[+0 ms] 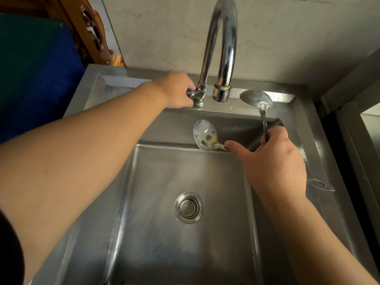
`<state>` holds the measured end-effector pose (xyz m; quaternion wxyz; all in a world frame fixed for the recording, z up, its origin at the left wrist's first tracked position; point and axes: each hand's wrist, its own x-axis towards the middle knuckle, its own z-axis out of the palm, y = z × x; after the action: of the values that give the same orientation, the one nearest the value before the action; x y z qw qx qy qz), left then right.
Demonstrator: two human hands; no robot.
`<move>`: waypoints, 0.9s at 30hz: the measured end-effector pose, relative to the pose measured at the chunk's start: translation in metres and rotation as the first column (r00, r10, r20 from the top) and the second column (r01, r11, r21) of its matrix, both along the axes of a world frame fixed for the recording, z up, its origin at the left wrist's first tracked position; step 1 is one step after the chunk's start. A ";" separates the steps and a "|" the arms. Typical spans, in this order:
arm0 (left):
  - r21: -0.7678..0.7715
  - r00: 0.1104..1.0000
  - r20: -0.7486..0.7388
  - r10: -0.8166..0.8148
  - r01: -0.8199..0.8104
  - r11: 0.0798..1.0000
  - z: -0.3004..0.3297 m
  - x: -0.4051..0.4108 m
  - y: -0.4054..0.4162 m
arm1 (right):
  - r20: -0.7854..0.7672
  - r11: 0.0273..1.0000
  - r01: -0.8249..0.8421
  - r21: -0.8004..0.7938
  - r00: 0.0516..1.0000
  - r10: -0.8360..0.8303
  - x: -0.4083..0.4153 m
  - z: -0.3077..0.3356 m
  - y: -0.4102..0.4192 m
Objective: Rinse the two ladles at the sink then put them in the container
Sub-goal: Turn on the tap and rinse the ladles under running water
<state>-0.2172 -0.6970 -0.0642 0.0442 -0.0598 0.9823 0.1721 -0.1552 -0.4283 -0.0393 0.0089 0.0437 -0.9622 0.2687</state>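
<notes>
Right hand (273, 161) grips both ladles, slotted ladle (204, 135) below faucet spout (221, 92), solid ladle (256, 98) right of it; left hand (177, 89) closed on faucet handle (192, 93).

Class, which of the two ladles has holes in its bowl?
The lower ladle, nearest the thumb of the right hand. Its bowl has holes; the upper ladle beside the spout shows none.
</notes>
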 end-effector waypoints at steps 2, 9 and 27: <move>0.009 1.000 0.011 -0.003 0.003 1.000 0.002 -0.002 -0.001 | -0.009 1.000 0.006 -0.001 1.000 -0.006 0.001 0.001 0.000; 0.011 0.999 0.054 0.004 -0.005 1.000 0.006 -0.006 -0.001 | -0.036 1.000 -0.003 0.002 0.999 0.003 0.003 0.003 -0.001; -0.028 0.994 0.111 -0.023 0.026 0.999 0.009 -0.014 -0.003 | -0.046 1.000 -0.004 0.030 0.999 0.005 0.006 0.008 -0.003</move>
<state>-0.2311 -0.6999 -0.0552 0.1000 -0.0577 0.9814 0.1536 -0.1496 -0.4310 -0.0316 0.0297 0.0521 -0.9655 0.2534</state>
